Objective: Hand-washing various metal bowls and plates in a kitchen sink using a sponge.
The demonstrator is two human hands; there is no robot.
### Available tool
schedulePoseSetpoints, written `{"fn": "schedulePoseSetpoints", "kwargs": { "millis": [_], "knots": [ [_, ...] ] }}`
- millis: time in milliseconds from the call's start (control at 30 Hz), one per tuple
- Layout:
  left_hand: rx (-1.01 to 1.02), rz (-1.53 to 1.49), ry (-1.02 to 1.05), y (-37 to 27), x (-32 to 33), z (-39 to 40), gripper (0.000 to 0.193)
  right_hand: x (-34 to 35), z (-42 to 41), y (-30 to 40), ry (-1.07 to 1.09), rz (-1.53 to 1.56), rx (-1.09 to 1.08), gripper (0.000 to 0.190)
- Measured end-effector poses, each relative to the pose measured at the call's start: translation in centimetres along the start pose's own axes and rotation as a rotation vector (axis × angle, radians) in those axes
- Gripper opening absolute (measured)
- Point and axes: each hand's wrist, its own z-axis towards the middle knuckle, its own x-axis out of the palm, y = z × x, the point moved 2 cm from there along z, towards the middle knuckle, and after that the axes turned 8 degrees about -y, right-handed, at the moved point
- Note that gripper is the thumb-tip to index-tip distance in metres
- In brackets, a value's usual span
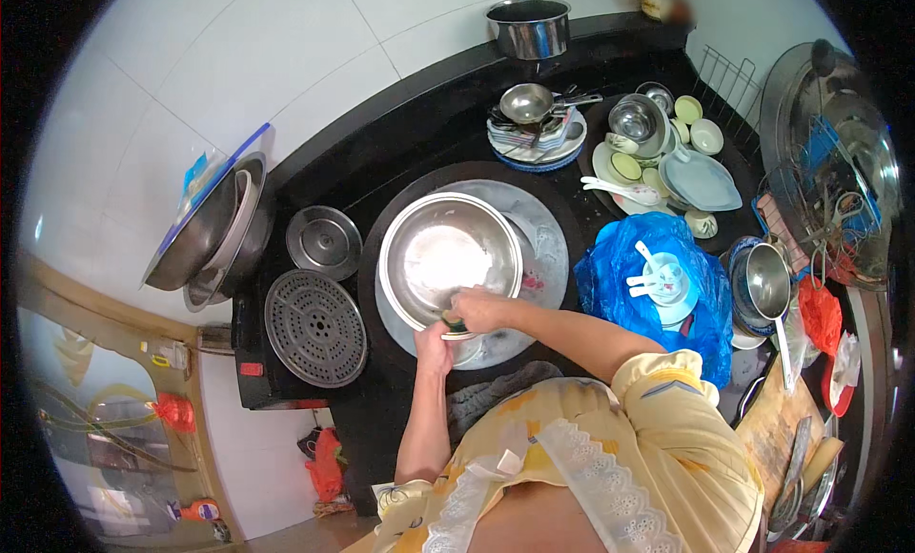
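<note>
A wide stainless steel basin (414,249) stands before me, its inside shining with reflected light. My right hand (482,310) reaches over its near rim, fingers closed on a small dark green scouring pad (453,323) that is mostly hidden. At that same part of the rim, my left hand (433,347) grips the basin from outside, its fingertips close to the pad. Under the basin is a round grey board (547,249) with pinkish stains, and part of another shiny round piece shows beside the basin.
Left of the basin lie a perforated steamer plate (316,329) and a round metal lid (324,243). Large bowls (207,231) lean on the wall. Dishes (536,142) are stacked behind. To the right are a blue plastic bag (607,267) with crockery, a saucepan (768,281) and a cutting board (779,417).
</note>
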Motion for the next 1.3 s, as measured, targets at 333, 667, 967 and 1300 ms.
{"fn": "schedulePoseSetpoints", "kwargs": {
  "millis": [333,667,967,1300],
  "knots": [
    [-0.083,-0.041,0.012,1.8,-0.9,1.0,0.047,2.7,2.8,-0.9,-0.301,0.550,0.242,0.031],
    [-0.089,-0.088,0.031,2.8,0.2,-0.1,0.040,0.3,3.2,0.4,-0.199,0.580,0.260,0.030],
    [-0.057,-0.019,0.008,2.6,-2.3,1.2,0.012,-0.3,1.4,-0.4,0.188,0.218,0.221,0.024],
    [-0.025,-0.067,0.003,1.3,0.4,-0.7,0.025,0.1,1.7,0.4,-0.012,0.325,0.260,0.025]
  ]
}}
